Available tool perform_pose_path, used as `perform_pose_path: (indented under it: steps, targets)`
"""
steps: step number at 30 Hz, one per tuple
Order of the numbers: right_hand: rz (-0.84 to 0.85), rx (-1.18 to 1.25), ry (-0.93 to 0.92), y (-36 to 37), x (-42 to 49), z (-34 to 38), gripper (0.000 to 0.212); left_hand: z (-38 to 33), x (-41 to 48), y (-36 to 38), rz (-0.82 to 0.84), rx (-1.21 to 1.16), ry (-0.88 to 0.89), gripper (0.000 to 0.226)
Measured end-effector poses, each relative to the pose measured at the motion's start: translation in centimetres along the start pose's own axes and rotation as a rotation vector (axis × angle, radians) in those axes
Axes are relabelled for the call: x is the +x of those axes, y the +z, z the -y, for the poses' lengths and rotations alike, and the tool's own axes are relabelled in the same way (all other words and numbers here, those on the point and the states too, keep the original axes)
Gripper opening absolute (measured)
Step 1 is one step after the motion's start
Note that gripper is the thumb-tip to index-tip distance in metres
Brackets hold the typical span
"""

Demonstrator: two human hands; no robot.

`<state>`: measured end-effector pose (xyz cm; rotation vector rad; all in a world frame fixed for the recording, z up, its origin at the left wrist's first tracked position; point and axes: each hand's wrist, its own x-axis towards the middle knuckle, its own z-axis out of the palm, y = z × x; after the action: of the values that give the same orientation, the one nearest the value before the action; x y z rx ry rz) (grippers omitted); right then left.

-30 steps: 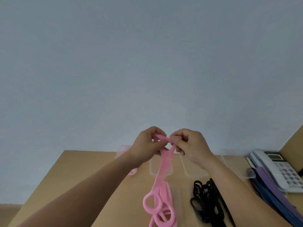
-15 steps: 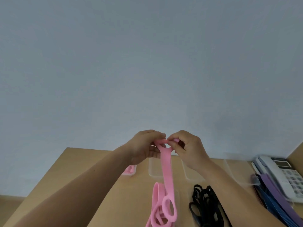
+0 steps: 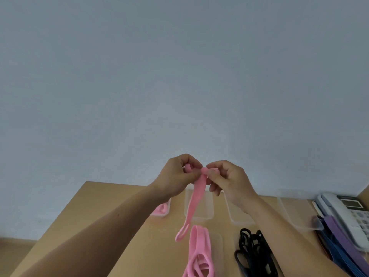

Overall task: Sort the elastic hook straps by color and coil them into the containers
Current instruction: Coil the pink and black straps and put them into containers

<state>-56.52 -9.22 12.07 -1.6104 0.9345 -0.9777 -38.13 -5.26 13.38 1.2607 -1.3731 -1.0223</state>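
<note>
I hold a pink strap (image 3: 194,200) up in front of me above the table. My left hand (image 3: 177,176) and my right hand (image 3: 227,179) both pinch its top end, where it is rolled into a small coil. The rest of it hangs down, and its looped end dangles free just over the table. More pink straps (image 3: 199,250) lie in a pile below. A clear container (image 3: 160,209) at the back left holds a coiled pink strap. Three other clear containers (image 3: 199,206) (image 3: 237,216) (image 3: 293,212) stand in a row along the wall.
Black straps (image 3: 253,252) lie in a heap right of the pink pile. Purple and blue straps (image 3: 337,240) lie at the right, partly over a white desk phone (image 3: 345,212). The wooden table (image 3: 103,216) meets a plain wall behind.
The strap's hanging part has grown shorter as its top end is rolled between my fingers. Its looped end has lifted off the pink pile and now dangles free.
</note>
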Motion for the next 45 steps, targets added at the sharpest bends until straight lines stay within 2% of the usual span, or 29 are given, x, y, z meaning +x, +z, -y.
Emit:
perform_pose_path:
  steps: [4,7,12,15,18,22,25,30,32,34,36,38,43,45]
  targets:
    - [-0.07,-0.074,-0.023,0.4,0.2,0.3,0.011,-0.1,-0.1,0.0,-0.001,-0.036,-0.026,0.038]
    - [-0.04,-0.133,-0.019,0.6,0.4,0.5,0.01,-0.4,-0.2,-0.4,-0.004,-0.021,-0.087,0.03]
    - [0.015,-0.175,-0.004,0.5,0.4,0.9,0.022,-0.6,-0.5,-0.7,0.05,-0.039,-0.066,0.018]
    - [0.007,-0.139,-0.045,0.4,0.4,1.2,0.019,-0.6,-0.4,-0.7,0.04,-0.086,-0.066,0.016]
    - [-0.025,-0.125,-0.081,0.4,0.6,1.3,0.011,-0.8,-0.4,-0.7,0.082,-0.175,-0.14,0.02]
    - [-0.039,-0.117,-0.115,0.6,0.8,1.2,0.011,-1.3,-0.2,-1.1,0.144,-0.147,-0.217,0.022]
    - [-0.048,-0.16,-0.18,0.7,0.7,1.1,0.017,-1.4,0.1,-1.3,0.152,-0.181,-0.259,0.018]
    - [-0.059,-0.393,-0.344,0.7,0.5,0.8,0.039,-1.6,0.3,-1.2,0.151,-0.329,-0.329,0.02]
    - [-0.063,-0.398,-0.372,0.6,0.4,0.5,0.038,-1.5,0.3,-1.1,0.137,-0.333,-0.339,0.015]
    - [-0.07,-0.367,-0.38,0.6,0.4,0.1,0.029,-1.4,0.2,-1.0,0.127,-0.346,-0.327,0.009]
    - [-0.06,-0.304,-0.351,0.7,0.4,-0.1,0.02,-1.3,0.1,-0.9,0.095,-0.377,-0.308,0.014]
    - [-0.048,-0.221,-0.298,0.6,0.3,-0.1,0.02,-1.2,0.0,-0.7,0.056,-0.358,-0.264,0.016]
    - [0.049,0.098,-0.086,0.4,0.3,0.9,0.022,-0.8,0.0,-0.6,0.016,-0.208,-0.036,0.012]
    - [0.063,0.118,-0.03,0.6,0.4,1.1,0.012,-0.6,0.0,-0.6,-0.003,-0.095,0.03,0.012]
